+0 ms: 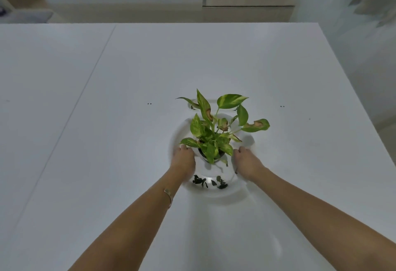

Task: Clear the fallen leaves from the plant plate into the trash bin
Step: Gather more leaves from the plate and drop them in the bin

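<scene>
Flanking the potted plant (216,129), both hands (184,160) (246,161) on the plate (225,193); grip state unclear.

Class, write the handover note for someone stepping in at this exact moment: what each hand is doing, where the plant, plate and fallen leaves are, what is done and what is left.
Left hand: on the plate's left side beside the pot; grip cannot be told.
Right hand: on the plate's right side, same.
Plant stands in its pot on the white plate, on the table.
Fallen leaves: dark bits still on the plate's near part.
Done: nothing cleared yet.
Left: get the leaves into the trash bin, which is not in view.
</scene>
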A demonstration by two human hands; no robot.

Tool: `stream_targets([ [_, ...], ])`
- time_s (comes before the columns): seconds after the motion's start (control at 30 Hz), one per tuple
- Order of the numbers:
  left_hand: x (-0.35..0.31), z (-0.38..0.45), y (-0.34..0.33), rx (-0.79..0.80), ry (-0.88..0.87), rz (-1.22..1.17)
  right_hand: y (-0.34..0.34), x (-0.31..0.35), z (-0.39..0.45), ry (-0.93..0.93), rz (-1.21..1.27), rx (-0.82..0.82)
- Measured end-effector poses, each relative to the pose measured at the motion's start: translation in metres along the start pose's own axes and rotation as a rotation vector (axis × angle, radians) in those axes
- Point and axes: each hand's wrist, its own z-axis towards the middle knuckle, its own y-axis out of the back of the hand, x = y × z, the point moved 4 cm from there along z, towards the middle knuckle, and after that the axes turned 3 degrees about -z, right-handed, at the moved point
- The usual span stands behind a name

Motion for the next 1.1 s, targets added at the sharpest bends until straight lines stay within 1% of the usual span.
stream_targets([
  [0.03, -0.001, -0.008, -0.005, 0.005, -0.027, 0.088, -0.007, 0.002, -0.007, 0.003, -0.009, -0.013],
  [0.07, -0.002, -0.016, -0.01, 0.032, -0.034, 0.124, -0.011, 0.006, -0.014, 0.02, -0.024, -0.003],
  [0.17, -0.011, -0.043, -0.018, 0.04, -0.023, 0.043, -0.025, 0.015, -0.03, 0.047, 0.035, 0.001],
  [0.27, -0.017, -0.052, -0.023, 0.0, -0.027, 0.059, -0.029, 0.024, -0.04, 0.072, 0.108, -0.002],
  [0.37, -0.02, -0.052, -0.022, 0.025, -0.024, 0.037, -0.029, 0.029, -0.043, 0.05, 0.181, 0.018],
  [0.53, -0.021, -0.048, -0.026, 0.02, -0.069, -0.185, -0.029, 0.043, -0.038, -0.06, 0.265, -0.027],
  [0.73, -0.015, -0.043, -0.028, 0.033, -0.14, -0.27, -0.042, 0.069, -0.035, -0.11, 0.377, -0.088],
  [0.83, -0.009, -0.039, -0.025, 0.047, -0.106, -0.396, -0.049, 0.075, -0.033, -0.067, 0.38, -0.108],
  [0.93, 0.001, -0.034, -0.014, 0.068, -0.071, -0.588, -0.045, 0.076, -0.033, -0.05, 0.318, -0.094],
  [1.0, 0.007, -0.033, -0.01, 0.112, -0.008, -0.748, -0.041, 0.074, -0.034, -0.023, 0.306, -0.111],
  [1.1, 0.017, -0.035, 0.008, 0.154, 0.057, -0.91, -0.021, 0.068, -0.037, -0.003, 0.279, -0.188],
])
